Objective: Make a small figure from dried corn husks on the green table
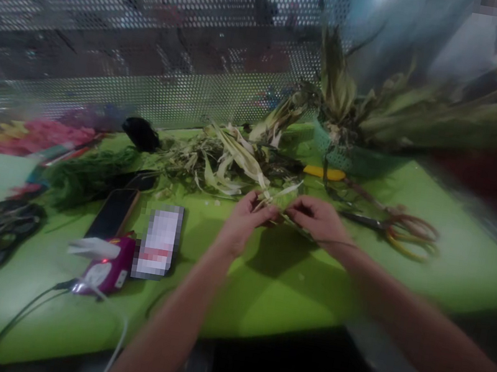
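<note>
Over the near part of the green table (286,305), my left hand (248,217) is closed in a pinch on a pale dried husk strip (289,190). Close on its right, my right hand (319,217) has its thumb and fingers pressed together; what they hold is too small and blurred to name. A thin dark strand runs below the right hand toward the wrist. Just beyond both hands lies a loose heap of dried husks and stalks (238,160).
Large scissors (411,230) and a yellow handle (325,173) lie at right, before a green basket (336,153) of dried leaves. At left are a phone (112,213), a purple corded device (108,271), a blurred-out white item (158,241) and green netting (84,176). Perforated metal stands behind.
</note>
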`<act>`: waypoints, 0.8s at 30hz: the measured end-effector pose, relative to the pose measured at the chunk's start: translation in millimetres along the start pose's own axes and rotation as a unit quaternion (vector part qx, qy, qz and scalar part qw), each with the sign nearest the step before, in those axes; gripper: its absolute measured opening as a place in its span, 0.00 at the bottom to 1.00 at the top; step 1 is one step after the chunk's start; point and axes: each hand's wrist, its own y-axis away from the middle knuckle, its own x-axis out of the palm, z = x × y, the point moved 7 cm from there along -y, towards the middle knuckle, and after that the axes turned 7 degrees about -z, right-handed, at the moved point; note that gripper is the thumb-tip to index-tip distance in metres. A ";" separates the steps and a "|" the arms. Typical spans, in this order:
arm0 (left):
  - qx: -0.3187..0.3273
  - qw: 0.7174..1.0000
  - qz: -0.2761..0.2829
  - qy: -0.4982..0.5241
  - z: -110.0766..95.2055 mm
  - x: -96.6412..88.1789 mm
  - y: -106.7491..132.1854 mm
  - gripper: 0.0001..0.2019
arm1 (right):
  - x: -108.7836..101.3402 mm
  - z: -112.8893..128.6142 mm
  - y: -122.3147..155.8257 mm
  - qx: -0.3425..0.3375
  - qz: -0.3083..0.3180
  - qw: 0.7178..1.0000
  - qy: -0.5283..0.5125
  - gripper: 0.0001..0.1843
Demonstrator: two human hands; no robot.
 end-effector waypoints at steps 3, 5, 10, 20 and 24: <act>0.001 1.000 -0.002 -0.009 -1.5 0.9 0.1 0.23 | -2.2 4.6 1.8 -0.036 -0.009 0.999 0.024 0.07; 0.009 1.000 -0.004 -0.012 -2.4 1.4 -0.7 0.20 | -2.6 6.1 2.9 -0.058 -0.008 0.997 0.045 0.08; 0.013 0.999 0.033 -0.020 -0.8 8.3 -1.1 0.16 | -6.4 11.5 3.8 -0.111 -0.033 0.987 0.109 0.10; 0.019 0.999 -0.034 0.004 -0.7 -4.6 -3.4 0.18 | -18.7 17.1 5.5 -0.125 -0.093 0.985 0.074 0.10; 0.040 0.996 -0.071 0.021 -1.2 -12.9 -6.4 0.20 | -17.9 20.6 7.8 -0.129 -0.067 0.987 0.064 0.10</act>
